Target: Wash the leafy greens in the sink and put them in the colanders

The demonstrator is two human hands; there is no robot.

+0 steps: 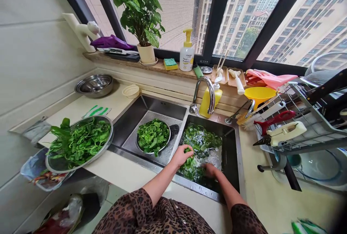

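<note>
Leafy greens (202, 138) float in water in the right sink basin (230, 129). My left hand (183, 155) is over that basin's left side, its fingers closed round a few of the green leaves. Partly under the water, my right hand (210, 170) is among the greens near the front; its fingertips are hidden. In the left sink basin (130, 129) stands a round metal bowl (170, 136) filled with leaves. A larger colander (110, 138) heaped with long-stemmed greens rests on the counter at the left.
A curved faucet (210, 96) rises behind the basins beside a yellow soap bottle (203, 105). At the right stands a dish rack (320, 118) with knives and scissors. Steel bowls (94, 85) sit at the back left. A potted plant (146, 52) and a pump bottle (187, 57) line the windowsill.
</note>
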